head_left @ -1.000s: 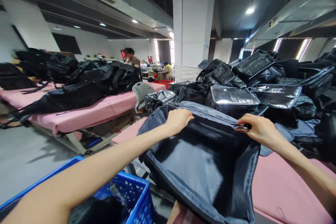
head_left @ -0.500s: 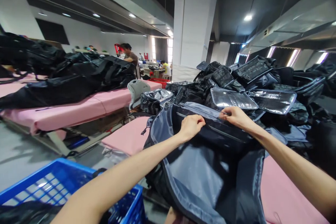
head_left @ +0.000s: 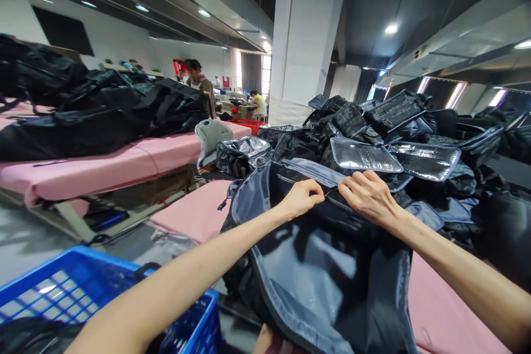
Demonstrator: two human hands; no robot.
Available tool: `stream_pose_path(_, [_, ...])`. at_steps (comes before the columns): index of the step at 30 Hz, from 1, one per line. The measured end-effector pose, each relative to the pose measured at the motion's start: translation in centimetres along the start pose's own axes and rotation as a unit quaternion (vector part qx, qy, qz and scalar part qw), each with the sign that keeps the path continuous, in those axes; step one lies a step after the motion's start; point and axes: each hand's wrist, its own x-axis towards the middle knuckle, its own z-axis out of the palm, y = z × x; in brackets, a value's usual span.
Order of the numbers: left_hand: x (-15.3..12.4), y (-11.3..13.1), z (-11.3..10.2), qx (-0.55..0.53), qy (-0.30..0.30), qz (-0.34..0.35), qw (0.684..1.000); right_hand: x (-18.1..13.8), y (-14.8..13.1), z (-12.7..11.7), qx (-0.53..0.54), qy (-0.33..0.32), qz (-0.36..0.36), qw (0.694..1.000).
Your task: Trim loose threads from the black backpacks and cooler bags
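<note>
A black bag (head_left: pixel 315 271) with a grey lining lies open in front of me, with a zipped black panel along its far inner side. My left hand (head_left: pixel 302 198) is closed in a pinch over that panel. Close to its right, my right hand (head_left: pixel 368 194) is closed too, knuckles up. A thin dark strand (head_left: pixel 331 191) runs between the fingertips of both hands; whether it is thread or a zipper cord I cannot tell. The fingers hide its ends.
Behind the bag is a heap of black bags (head_left: pixel 344 116), some with silvery linings. A blue crate (head_left: pixel 78 254) holding dark material stands at lower left. Pink-covered tables (head_left: pixel 124 163) carry more black bags. A person (head_left: pixel 203 86) stands further back, near a white pillar (head_left: pixel 309 38).
My right hand has moved left toward my left hand and turned knuckles up. The thin strand now shows between them. The view has shifted slightly.
</note>
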Motion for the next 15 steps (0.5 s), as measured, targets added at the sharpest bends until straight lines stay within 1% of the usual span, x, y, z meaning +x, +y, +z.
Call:
stream_pose_path(2, [-0.1, 0.0, 0.0, 0.016, 0.002, -0.006, 1.000, 0.3, -0.2, 0.0, 0.004, 0.008, -0.009, 1.000])
stream_pose_path(4, [0.0, 0.1, -0.4, 0.067, -0.010, -0.008, 0.998, 0.3, -0.2, 0.1, 0.004, 0.007, -0.003, 1.000])
stream_pose_path(7, [0.4, 0.5, -2.0, 0.179, -0.087, 0.009, 0.980, 0.0, 0.0, 0.2, 0.006, -0.008, 0.026, 1.000])
stream_pose_path(8, [0.7, 0.5, -2.9, 0.213, -0.096, 0.021, 0.972, -0.2, 0.1, 0.3, 0.009, -0.016, 0.037, 0.999])
stream_pose_path(9, [1.1, 0.6, -3.8, 0.247, -0.082, 0.034, 0.965, -0.4, 0.2, 0.3, 0.013, -0.026, 0.048, 0.998])
stream_pose_path(12, [2.3, -0.1, -6.3, 0.359, 0.014, 0.068, 0.931, -0.7, 0.6, 0.2, 0.029, -0.053, 0.075, 0.995])
stream_pose_path(13, [2.8, -0.5, -6.9, 0.389, 0.023, 0.072, 0.918, -0.7, 0.7, 0.2, 0.042, -0.058, 0.087, 0.994])
stream_pose_path(14, [3.3, -1.0, -7.4, 0.405, 0.014, 0.070, 0.912, -0.6, 0.7, 0.2, 0.060, -0.059, 0.101, 0.991])
stream_pose_path(15, [3.8, -1.6, -7.8, 0.404, -0.005, 0.065, 0.912, -0.5, 0.7, 0.3, 0.082, -0.058, 0.118, 0.988])
